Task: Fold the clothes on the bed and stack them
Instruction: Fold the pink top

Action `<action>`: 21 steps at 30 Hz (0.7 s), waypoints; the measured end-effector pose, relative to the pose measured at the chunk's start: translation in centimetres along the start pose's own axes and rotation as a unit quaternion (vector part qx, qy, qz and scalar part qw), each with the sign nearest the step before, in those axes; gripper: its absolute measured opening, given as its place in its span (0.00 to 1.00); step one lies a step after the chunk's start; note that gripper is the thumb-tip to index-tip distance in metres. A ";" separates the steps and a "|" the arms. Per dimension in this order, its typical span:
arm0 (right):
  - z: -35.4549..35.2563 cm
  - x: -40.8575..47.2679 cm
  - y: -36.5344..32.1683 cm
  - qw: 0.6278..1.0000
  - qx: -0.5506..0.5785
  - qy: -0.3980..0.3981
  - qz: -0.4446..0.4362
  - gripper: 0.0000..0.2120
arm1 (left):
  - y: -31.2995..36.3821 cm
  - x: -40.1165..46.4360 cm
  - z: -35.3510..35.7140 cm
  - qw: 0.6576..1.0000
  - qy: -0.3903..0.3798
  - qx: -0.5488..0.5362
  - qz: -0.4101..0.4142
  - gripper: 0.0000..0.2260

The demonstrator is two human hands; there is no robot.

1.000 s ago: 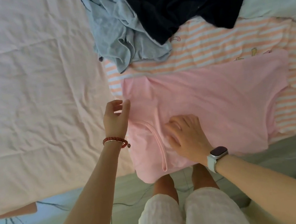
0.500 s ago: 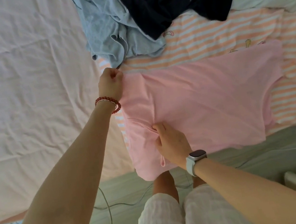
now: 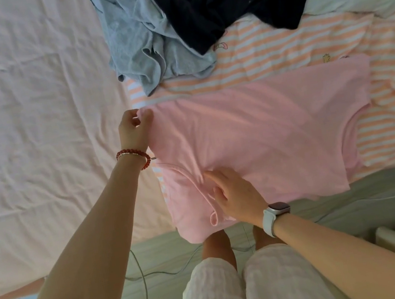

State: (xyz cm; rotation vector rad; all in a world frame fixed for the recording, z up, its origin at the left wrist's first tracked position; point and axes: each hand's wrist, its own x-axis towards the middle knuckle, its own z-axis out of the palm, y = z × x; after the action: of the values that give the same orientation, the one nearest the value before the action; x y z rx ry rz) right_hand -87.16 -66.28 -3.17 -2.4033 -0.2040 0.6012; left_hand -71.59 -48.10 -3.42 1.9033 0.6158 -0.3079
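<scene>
left hand (image 3: pixel 135 128) pinching the pink shirt's (image 3: pixel 266 133) far corner, right hand (image 3: pixel 234 190) flat, fingers relaxed, on its near edge

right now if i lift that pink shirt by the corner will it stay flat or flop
Likely flop: the pink shirt is thin and already ripples around the right hand. Probably light, since the left hand holds its corner with a fingertip pinch. Its near edge already droops off the bed.
</scene>
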 end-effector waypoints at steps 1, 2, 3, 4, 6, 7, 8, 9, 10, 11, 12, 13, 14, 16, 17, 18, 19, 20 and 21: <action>-0.2 0.1 0.1 1.000 -0.025 0.011 -0.008 0.18 | -0.1 0.1 -0.2 1.000 0.014 -0.026 -0.006 0.05; -0.5 0.3 0.3 0.998 -0.051 0.019 -0.009 0.19 | -0.2 0.3 -0.4 0.999 0.031 -0.043 -0.008 0.08; -1.1 0.6 0.7 0.997 -0.073 0.026 -0.002 0.20 | 0.0 0.3 -0.5 0.998 0.047 -0.041 -0.008 0.10; -1.8 1.0 1.3 0.995 -0.091 0.030 0.013 0.21 | 0.4 0.0 -0.5 0.998 0.063 -0.013 0.005 0.10; -3.7 1.7 2.9 0.988 -0.138 0.043 0.047 0.22 | 0.9 -0.5 -0.2 0.988 0.090 0.114 0.052 0.02; -4.7 2.1 3.9 0.983 -0.164 0.047 0.060 0.22 | 1.1 -0.8 0.0 0.969 0.112 0.201 0.091 0.07; -5.8 2.4 4.9 0.978 -0.189 0.039 0.075 0.24 | 1.5 -1.0 0.4 0.941 0.121 0.283 0.139 0.12; -7.0 2.8 5.9 0.973 -0.213 0.027 0.089 0.25 | 2.0 -1.3 1.0 0.913 0.114 0.332 0.209 0.14; -8.0 3.1 6.9 0.968 -0.231 0.015 0.095 0.27 | 2.6 -1.6 1.8 0.889 0.080 0.354 0.280 0.15; -9.1 3.3 7.8 0.965 -0.244 -0.003 0.100 0.28 | 3.2 -1.9 2.8 0.864 0.029 0.365 0.345 0.15; -10.1 3.6 8.6 0.961 -0.256 -0.016 0.105 0.28 | 3.5 -2.0 4.0 0.839 -0.025 0.376 0.393 0.15; -11.0 3.8 9.7 0.957 -0.268 -0.019 0.113 0.28 | 3.8 -2.2 5.2 0.822 -0.075 0.398 0.400 0.16; -11.8 3.9 10.8 0.953 -0.276 -0.018 0.125 0.26 | 4.1 -2.2 6.2 0.816 -0.109 0.423 0.379 0.16; -13.6 4.3 12.9 0.950 -0.271 0.002 0.152 0.25 | 4.4 -1.4 7.5 0.828 -0.117 0.462 0.295 0.16; -14.6 4.5 13.7 0.951 -0.259 0.019 0.167 0.25 | 4.7 -0.8 7.8 0.833 -0.104 0.477 0.258 0.16; -15.7 4.7 14.6 0.950 -0.253 0.032 0.178 0.25 | 5.0 -0.3 7.8 0.829 -0.094 0.500 0.234 0.16; -16.6 5.0 15.5 0.948 -0.252 0.042 0.189 0.25 | 5.3 0.2 7.7 0.814 -0.098 0.529 0.220 0.16; -17.5 5.2 16.3 0.946 -0.253 0.052 0.194 0.25 | 5.7 0.6 7.4 0.792 -0.111 0.560 0.215 0.16; -18.4 5.5 17.0 0.944 -0.256 0.063 0.196 0.25 | 6.1 0.9 7.2 0.769 -0.133 0.588 0.213 0.17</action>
State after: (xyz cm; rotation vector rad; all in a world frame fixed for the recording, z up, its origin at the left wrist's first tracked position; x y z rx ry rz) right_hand -73.78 -88.19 -3.18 -3.0115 0.2089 0.6216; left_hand -67.04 -56.22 -2.02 3.0231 -0.3695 -0.7665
